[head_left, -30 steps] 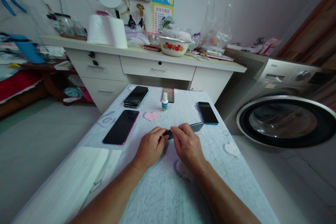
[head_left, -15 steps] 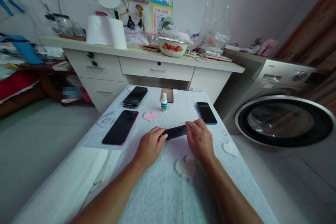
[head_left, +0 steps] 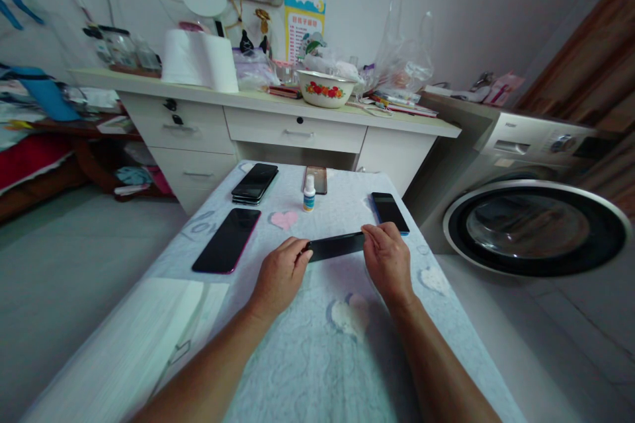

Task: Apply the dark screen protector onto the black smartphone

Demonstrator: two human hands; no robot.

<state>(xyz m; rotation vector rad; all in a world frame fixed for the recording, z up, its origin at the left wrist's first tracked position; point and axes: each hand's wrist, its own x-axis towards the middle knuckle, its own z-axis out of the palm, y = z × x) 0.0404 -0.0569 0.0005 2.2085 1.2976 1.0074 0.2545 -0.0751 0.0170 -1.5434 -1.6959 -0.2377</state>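
Between my two hands is a dark, flat phone (head_left: 336, 247), held low over the patterned tablecloth (head_left: 297, 357) and seen at a slant. My left hand (head_left: 282, 274) pinches its left end with thumb and fingers. At the right end, my right hand (head_left: 389, 258) is closed on a corner. Just beyond that hand lies a blue-edged phone (head_left: 390, 211). A larger phone with a pink-red edge (head_left: 227, 241) rests face up to the left. Behind it is a stack of phones (head_left: 255, 183). A small white bottle (head_left: 309, 195) stands upright ahead of my hands.
A brownish phone case (head_left: 320, 180) lies at the table's far end. Beyond stands a white desk (head_left: 297, 120) bearing a flowered bowl (head_left: 326, 89) and paper rolls (head_left: 198, 63). To the right is a washing machine (head_left: 496, 145). White sheet-like material (head_left: 133, 330) covers the table's left edge.
My right hand has shifted slightly right, away from my left hand. More of the dark phone now shows between them. The other things on the table lie as before.
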